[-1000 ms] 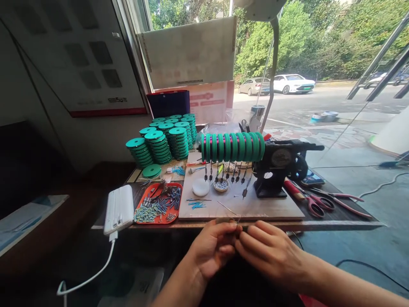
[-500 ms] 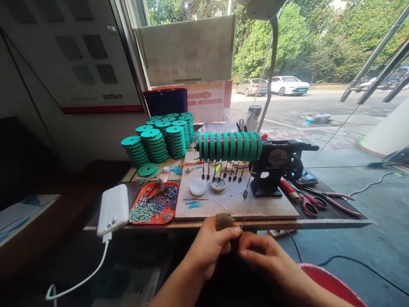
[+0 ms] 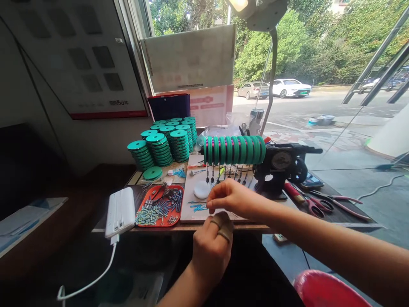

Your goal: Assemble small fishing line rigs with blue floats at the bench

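Note:
My left hand is closed in front of the table edge, tan wraps around two fingers; whatever it grips is hidden. My right hand reaches across it over the pale board, thumb and fingertips pinched together. Anything between those fingertips is too small to make out. Thin blue pieces lie on the board just left of the right fingertips. A white round lid lies behind them. Beyond stands a row of green spools on a black winder, with small dark weighted pieces hanging beneath.
On the left, a red tray holds many small tubes and metal bits. A white power bank with a cable stands beside it. Stacked green spools fill the back left. Scissors and pliers lie at right. A red basin is below.
My right hand has moved from beside the left hand up and left over the board. The left hand has turned so its back and wrapped fingers show. The view has shifted slightly.

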The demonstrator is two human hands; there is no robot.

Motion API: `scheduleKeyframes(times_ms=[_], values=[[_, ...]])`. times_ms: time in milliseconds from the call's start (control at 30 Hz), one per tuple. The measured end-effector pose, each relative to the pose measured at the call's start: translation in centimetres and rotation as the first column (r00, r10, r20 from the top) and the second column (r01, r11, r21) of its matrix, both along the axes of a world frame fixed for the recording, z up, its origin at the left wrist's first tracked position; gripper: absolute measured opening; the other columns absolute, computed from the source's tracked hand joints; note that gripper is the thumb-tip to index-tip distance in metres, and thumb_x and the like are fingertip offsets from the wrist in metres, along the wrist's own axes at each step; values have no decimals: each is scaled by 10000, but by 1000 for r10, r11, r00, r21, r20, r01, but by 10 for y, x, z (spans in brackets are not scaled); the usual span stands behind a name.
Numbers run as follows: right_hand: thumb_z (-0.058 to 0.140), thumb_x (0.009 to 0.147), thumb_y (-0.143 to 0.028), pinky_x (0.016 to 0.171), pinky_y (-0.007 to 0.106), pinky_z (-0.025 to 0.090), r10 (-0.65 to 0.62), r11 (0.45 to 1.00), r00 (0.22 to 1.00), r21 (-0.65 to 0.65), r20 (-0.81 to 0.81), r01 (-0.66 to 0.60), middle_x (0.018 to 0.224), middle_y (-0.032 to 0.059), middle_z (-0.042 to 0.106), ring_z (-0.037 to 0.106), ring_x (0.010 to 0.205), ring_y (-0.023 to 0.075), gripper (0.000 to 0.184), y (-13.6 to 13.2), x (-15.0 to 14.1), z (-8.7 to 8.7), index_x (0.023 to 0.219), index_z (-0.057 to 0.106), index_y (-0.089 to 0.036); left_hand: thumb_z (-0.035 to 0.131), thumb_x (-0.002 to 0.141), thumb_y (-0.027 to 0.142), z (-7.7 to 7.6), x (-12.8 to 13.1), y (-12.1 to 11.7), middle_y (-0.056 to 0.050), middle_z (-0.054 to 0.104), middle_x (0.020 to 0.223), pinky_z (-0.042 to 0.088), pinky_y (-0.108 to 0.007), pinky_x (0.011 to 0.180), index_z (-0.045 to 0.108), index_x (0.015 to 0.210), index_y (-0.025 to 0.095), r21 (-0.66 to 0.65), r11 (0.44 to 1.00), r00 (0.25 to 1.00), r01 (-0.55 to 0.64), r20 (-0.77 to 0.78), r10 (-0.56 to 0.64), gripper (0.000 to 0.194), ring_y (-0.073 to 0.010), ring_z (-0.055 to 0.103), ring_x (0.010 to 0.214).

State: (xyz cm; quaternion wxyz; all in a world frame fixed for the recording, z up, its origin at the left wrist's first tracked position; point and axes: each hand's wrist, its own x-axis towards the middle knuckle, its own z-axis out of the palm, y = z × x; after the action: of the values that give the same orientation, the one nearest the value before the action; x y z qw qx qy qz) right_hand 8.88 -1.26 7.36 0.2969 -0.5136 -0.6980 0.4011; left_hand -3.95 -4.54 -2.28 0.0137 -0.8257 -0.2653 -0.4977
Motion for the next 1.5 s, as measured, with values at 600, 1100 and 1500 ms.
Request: scheduleKeyframes(times_ms=[600,1100,1500], values=[[358,856,-75,546,263,390,87,645,879,646,468,-408,671,40,603,504,600,147,273,-79,15,-66,725,585,-152,665,618,160,24,3,6,17,486,592,354,-165,450,605,613,138,-848,32,839,529,528,130,65,-83,437,533],[483,818,-135,558,255,394,-166,737,961,676,221,-28,745,61,648,541,624,143,152,-47,15,-34,848,631,-122,641,639,162,31,-1,9,26,479,564,256,-149,389,567,572,145,-843,36,834,537,537,128,102,-50,360,458],[308,899,-116,509,264,376,-7,648,918,701,398,-299,632,41,609,485,555,145,360,-85,11,-70,687,597,-151,676,610,168,24,3,3,21,492,572,346,-177,452,608,590,144,-850,45,840,525,526,135,75,-79,417,509]])
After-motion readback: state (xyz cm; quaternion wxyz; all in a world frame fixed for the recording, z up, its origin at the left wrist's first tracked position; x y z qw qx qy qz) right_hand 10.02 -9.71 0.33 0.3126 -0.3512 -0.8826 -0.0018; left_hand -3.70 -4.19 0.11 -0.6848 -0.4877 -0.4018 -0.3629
